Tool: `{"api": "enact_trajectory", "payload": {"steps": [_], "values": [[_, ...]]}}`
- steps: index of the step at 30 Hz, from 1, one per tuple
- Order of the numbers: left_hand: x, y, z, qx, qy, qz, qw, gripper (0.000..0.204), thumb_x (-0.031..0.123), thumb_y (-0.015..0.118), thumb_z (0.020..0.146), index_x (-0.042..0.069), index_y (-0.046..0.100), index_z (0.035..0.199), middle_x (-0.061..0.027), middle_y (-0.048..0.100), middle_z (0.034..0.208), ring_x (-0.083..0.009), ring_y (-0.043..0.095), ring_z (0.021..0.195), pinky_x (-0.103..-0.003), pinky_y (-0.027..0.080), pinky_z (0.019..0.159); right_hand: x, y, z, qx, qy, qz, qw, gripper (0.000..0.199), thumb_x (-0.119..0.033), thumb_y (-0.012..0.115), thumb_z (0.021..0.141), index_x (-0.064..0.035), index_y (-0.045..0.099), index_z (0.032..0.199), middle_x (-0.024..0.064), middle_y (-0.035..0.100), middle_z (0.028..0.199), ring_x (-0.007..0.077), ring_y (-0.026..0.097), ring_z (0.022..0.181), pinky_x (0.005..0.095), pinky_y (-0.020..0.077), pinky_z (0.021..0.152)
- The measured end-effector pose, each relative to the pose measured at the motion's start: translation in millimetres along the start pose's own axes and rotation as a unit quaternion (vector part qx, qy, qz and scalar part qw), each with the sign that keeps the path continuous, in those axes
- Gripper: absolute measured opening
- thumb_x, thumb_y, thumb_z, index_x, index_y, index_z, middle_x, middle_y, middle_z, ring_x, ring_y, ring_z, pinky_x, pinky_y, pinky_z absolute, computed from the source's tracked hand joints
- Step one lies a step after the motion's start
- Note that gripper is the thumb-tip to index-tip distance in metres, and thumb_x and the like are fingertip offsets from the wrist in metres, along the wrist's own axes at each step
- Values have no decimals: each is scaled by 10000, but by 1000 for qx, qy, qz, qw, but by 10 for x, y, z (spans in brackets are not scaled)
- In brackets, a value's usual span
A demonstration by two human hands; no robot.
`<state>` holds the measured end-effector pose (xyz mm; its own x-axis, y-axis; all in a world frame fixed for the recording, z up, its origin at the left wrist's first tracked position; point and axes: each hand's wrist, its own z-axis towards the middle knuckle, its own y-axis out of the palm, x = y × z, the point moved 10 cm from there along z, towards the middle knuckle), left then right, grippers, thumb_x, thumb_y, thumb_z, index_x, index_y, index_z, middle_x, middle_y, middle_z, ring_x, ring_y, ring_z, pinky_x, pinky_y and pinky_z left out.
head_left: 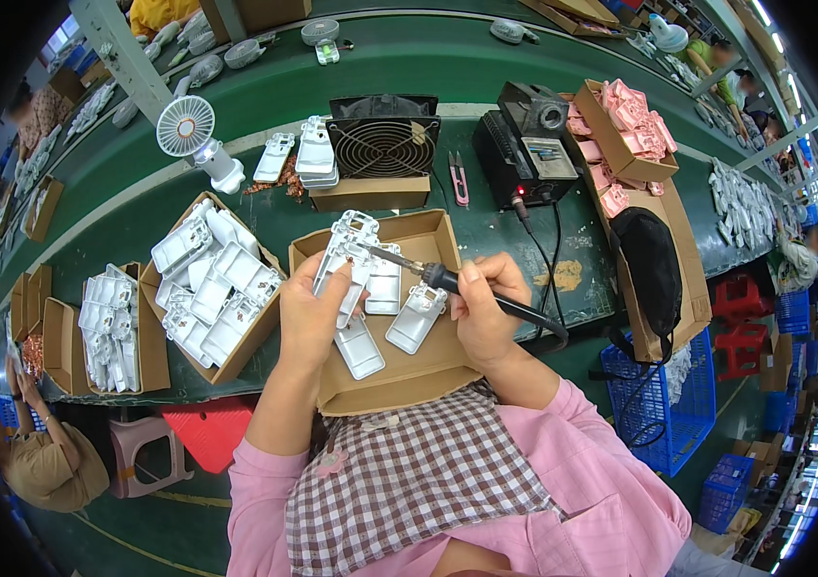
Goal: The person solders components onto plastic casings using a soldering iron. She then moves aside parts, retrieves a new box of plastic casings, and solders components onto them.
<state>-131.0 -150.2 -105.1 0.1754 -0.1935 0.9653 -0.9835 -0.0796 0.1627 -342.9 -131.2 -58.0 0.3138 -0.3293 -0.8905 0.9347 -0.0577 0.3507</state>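
My left hand (pixel 311 313) grips a white plastic housing (pixel 342 252), held up over a shallow cardboard box (pixel 438 385). In my right hand (pixel 488 313) is a soldering iron (pixel 443 279) with a black handle. Its metal tip points left and meets, or nearly meets, the upper part of the held housing; exact contact is too small to make out. Below, inside the box, lie several similar white housings, one (pixel 417 319) at the right and another (pixel 359 348) under my left hand. Small copper-coloured bits show on some of them.
Left stands a carton of white housings (pixel 222 288). Behind are a small white fan (pixel 186 127), a black fume fan (pixel 385 144), pink-handled snips (pixel 459 181) and a black soldering station (pixel 524 154), its cable hanging right. Pink parts (pixel 625 115) fill a carton beside a black bag (pixel 646 269).
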Motion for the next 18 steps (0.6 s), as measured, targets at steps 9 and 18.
{"api": "enact_trajectory", "payload": {"steps": [9,18], "values": [[-153,164,40,-81,-74,-186,976,276,241,543,934,3,588,1068,-83,651,943,-124,630,799,-247,515,695,-47,4,-23,4,-12,-3,1000,92,-48,548,903,-12,490,841,24,545,671,38,476,530,183,399,487],[-24,56,31,-32,-7,-54,998,221,190,556,926,-10,580,1016,-101,656,857,-130,641,674,-250,542,592,-13,22,-31,0,4,-78,997,127,-106,554,900,-8,510,832,62,580,685,59,480,501,190,395,465]]}}
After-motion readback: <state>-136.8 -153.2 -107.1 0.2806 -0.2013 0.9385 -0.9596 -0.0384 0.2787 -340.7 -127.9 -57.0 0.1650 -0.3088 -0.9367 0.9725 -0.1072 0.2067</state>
